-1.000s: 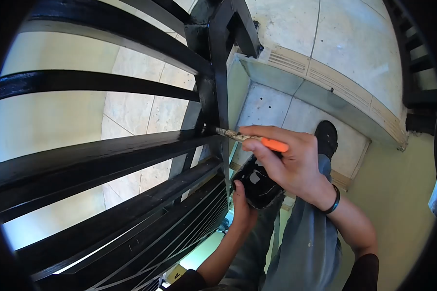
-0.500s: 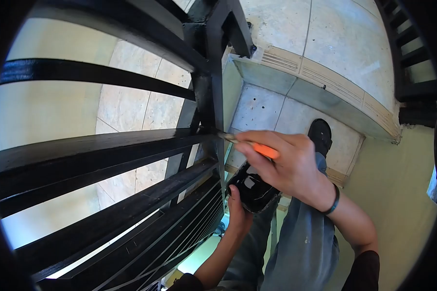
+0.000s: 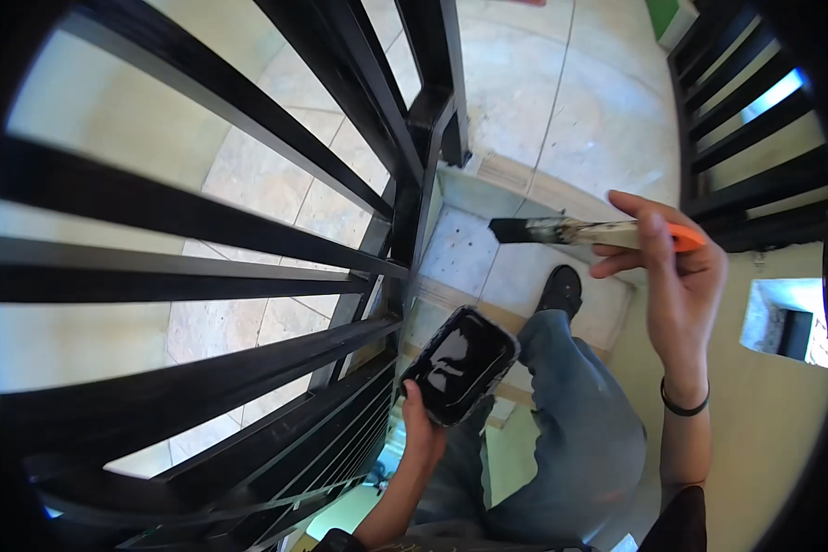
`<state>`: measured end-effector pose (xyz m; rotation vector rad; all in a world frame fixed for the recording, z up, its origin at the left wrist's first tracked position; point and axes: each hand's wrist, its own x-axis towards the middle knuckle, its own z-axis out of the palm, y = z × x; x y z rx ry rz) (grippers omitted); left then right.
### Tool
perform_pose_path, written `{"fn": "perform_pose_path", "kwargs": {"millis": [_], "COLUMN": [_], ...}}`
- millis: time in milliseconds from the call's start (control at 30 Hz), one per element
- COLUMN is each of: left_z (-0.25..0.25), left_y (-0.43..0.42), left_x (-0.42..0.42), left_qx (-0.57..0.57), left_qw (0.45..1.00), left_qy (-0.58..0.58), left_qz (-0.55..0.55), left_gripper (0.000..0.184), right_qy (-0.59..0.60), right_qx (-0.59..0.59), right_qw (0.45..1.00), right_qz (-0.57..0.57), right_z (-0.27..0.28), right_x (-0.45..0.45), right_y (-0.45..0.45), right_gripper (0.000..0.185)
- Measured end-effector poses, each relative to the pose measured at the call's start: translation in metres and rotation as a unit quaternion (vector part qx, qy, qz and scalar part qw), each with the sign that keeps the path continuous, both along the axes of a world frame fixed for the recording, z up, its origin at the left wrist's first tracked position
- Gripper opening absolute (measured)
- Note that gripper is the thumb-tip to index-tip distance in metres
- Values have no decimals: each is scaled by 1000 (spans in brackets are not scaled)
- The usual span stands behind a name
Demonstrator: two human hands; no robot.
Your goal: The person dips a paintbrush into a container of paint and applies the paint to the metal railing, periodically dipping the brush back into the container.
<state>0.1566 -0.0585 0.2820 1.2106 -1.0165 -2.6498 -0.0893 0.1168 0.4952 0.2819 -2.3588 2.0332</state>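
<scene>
My right hand (image 3: 685,276) grips a paintbrush (image 3: 570,231) by its orange-tipped handle, thumb on top and one finger stretched out. Its black, wet-looking bristles point left, above the tiled step and apart from the railing. In my left hand (image 3: 423,425) is a black plastic tub (image 3: 460,363) of glossy black paint, thumb over the near left rim and the other fingers hidden beneath. The tub is held beside the black metal railing (image 3: 193,359), whose bars fan out across the left side.
Pale tiled steps (image 3: 524,267) with dark specks lie below, and my shoe (image 3: 561,291) stands on one. A second black railing (image 3: 754,138) and a small wall opening (image 3: 787,322) are on the right.
The brush has left the railing bar and swung up and right with my right hand. The tub is now uncovered to view. My view has shifted.
</scene>
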Motion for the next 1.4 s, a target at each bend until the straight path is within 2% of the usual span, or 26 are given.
{"fn": "perform_pose_path", "kwargs": {"millis": [167, 367, 500, 667, 800, 1000, 1167, 1333, 1400], "left_z": [60, 126, 159, 175, 187, 196, 188, 184, 186], "left_y": [0, -1, -2, -1, 2, 4, 5, 10, 10], "left_x": [28, 45, 54, 73, 91, 108, 113, 100, 97], "left_qx": [9, 20, 26, 21, 21, -8, -13, 4, 11], "left_qw": [999, 997, 995, 995, 995, 997, 999, 999, 999], "left_qy": [26, 68, 89, 86, 88, 73, 35, 44, 40], "left_qz": [37, 36, 31, 35, 34, 23, 18, 7, 11], "left_gripper": [72, 73, 72, 73, 74, 74, 73, 73, 73], "right_qy": [69, -13, -45, 6, 40, -36, -61, -28, -26], "right_qx": [-29, -51, -105, -101, -154, -251, -232, -158, -170], "right_qw": [994, 989, 986, 986, 977, 958, 958, 974, 974], "right_qz": [-74, -136, -124, -129, -145, -133, -158, -160, -149], "right_z": [94, 106, 106, 130, 145, 131, 93, 83, 84], "right_x": [55, 135, 155, 159, 159, 162, 165, 167, 168], "right_y": [29, 26, 31, 34, 36, 47, 65, 71, 72], "right_gripper": [42, 44, 46, 46, 43, 45, 45, 50, 47]}}
